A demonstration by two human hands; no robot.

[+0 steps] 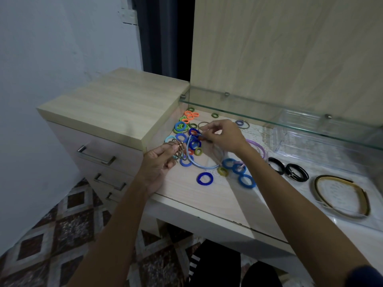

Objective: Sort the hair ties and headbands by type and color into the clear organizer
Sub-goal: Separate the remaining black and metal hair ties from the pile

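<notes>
— What is seen nearest on the desk [207, 195]?
— A gold headband [342, 196] is laid at the right; blue hair ties [238, 170] are scattered mid-desk.
— And the hands?
— A bundle of thin brown ties [176, 149] is gripped by the left hand [158, 162]; something thin is pinched by the right hand [224, 135] over the colored pile.
— The clear organizer [310, 135]?
— It is set farther back, at the right, under the glass shelf [269, 108].

Pale wood drawer unit [116, 108] beside white wall [51, 59], patterned floor [62, 235].
</notes>
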